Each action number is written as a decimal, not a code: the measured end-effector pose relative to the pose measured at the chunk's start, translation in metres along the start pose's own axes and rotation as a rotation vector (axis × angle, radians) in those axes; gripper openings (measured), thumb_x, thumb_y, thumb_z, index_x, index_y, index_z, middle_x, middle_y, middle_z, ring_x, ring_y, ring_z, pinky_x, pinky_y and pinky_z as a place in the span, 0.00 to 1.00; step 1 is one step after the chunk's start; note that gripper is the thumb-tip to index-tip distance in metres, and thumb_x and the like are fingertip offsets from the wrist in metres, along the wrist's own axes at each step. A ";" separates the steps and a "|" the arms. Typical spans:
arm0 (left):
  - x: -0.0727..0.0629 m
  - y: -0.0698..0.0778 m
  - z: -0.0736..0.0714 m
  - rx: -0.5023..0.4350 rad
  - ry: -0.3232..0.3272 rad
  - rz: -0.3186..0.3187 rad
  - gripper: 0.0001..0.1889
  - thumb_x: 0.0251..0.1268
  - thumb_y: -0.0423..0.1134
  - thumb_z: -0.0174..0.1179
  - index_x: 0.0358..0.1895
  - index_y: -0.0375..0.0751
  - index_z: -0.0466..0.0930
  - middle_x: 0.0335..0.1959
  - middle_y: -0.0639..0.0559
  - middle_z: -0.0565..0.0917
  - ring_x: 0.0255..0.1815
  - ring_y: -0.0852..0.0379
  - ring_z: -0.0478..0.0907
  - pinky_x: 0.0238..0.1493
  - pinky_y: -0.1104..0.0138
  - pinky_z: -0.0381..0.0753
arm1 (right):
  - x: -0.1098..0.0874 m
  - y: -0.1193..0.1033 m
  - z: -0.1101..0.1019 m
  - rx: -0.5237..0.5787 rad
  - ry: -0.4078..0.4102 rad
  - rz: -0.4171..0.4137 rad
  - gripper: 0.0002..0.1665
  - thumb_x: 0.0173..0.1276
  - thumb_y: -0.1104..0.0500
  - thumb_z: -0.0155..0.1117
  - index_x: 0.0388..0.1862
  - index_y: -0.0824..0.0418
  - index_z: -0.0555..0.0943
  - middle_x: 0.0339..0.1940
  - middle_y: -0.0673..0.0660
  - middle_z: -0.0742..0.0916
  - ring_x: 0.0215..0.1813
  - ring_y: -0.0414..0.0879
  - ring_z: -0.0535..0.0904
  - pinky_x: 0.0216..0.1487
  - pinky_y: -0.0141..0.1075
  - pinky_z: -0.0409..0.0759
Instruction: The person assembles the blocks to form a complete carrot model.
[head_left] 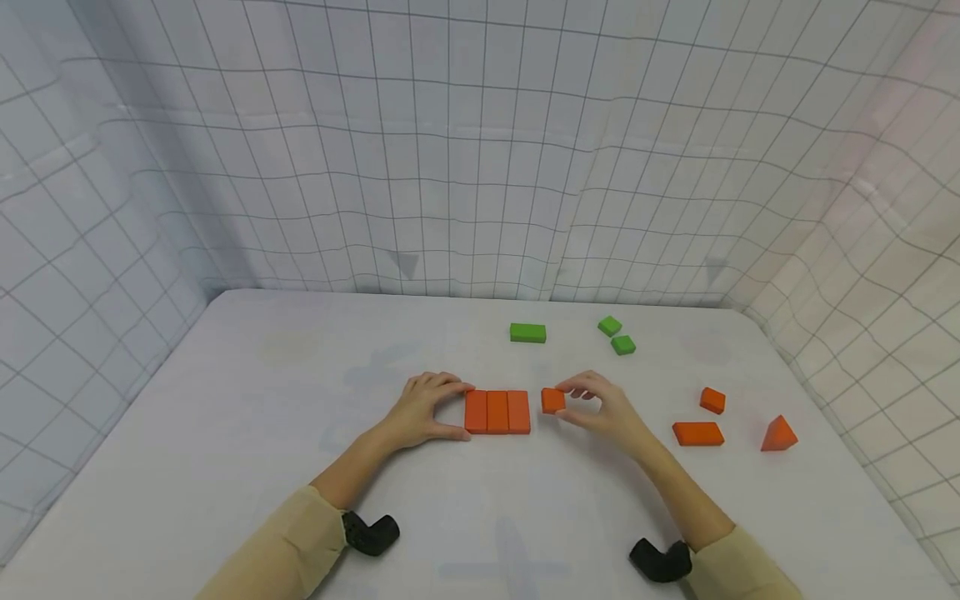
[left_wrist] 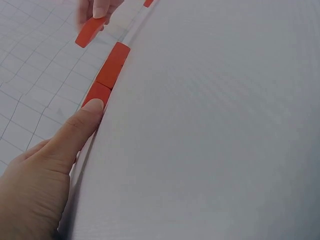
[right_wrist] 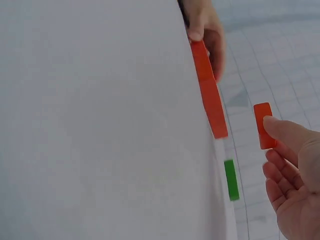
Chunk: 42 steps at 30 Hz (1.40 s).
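Note:
Three orange blocks (head_left: 497,412) lie side by side in a row on the white table. My left hand (head_left: 422,414) is at the row's left end, thumb at the near end of the leftmost block (left_wrist: 97,95) and a finger at its far end. Just right of the row, my right hand (head_left: 603,408) pinches another orange block (right_wrist: 263,126) between thumb and fingers. That block is apart from the row and appears raised off the table in both wrist views. The right hand's other fingers are loosely bent beneath the thumb in the right wrist view.
Behind the row lie a green block (head_left: 528,333) and two small green blocks, one (head_left: 610,326) behind the other (head_left: 623,344). To the right are an orange block (head_left: 698,433), a small orange block (head_left: 712,400) and an orange pointed piece (head_left: 779,434). White grid-patterned curtains (head_left: 480,150) surround the table.

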<state>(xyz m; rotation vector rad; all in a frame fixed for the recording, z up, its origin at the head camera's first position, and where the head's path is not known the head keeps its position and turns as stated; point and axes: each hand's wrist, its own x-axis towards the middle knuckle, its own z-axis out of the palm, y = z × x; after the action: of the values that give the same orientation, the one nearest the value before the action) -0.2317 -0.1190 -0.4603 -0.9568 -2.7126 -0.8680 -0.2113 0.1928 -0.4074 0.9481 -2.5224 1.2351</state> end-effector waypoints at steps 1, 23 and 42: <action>0.000 0.000 0.000 -0.002 -0.001 0.000 0.34 0.41 0.57 0.69 0.56 0.51 0.75 0.52 0.51 0.74 0.55 0.48 0.66 0.56 0.49 0.57 | 0.000 0.001 0.007 0.006 -0.005 -0.012 0.19 0.49 0.69 0.71 0.43 0.67 0.80 0.39 0.60 0.82 0.39 0.54 0.76 0.41 0.40 0.75; 0.000 0.001 0.001 -0.033 0.017 -0.019 0.22 0.56 0.50 0.61 0.55 0.50 0.76 0.52 0.51 0.75 0.55 0.49 0.66 0.58 0.50 0.56 | -0.001 -0.027 0.073 0.037 -0.131 -0.024 0.17 0.53 0.60 0.71 0.42 0.61 0.80 0.38 0.51 0.79 0.42 0.43 0.75 0.46 0.35 0.75; 0.001 0.002 0.001 -0.029 0.022 -0.015 0.23 0.56 0.50 0.61 0.55 0.50 0.76 0.52 0.51 0.75 0.55 0.49 0.66 0.58 0.49 0.56 | -0.005 -0.028 0.085 -0.104 -0.089 -0.041 0.19 0.50 0.58 0.73 0.42 0.62 0.82 0.39 0.49 0.79 0.43 0.40 0.71 0.44 0.32 0.74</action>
<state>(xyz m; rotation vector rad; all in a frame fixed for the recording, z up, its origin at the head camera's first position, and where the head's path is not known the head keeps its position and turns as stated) -0.2311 -0.1171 -0.4599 -0.9280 -2.6996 -0.9172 -0.1798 0.1176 -0.4458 1.0467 -2.5924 1.0613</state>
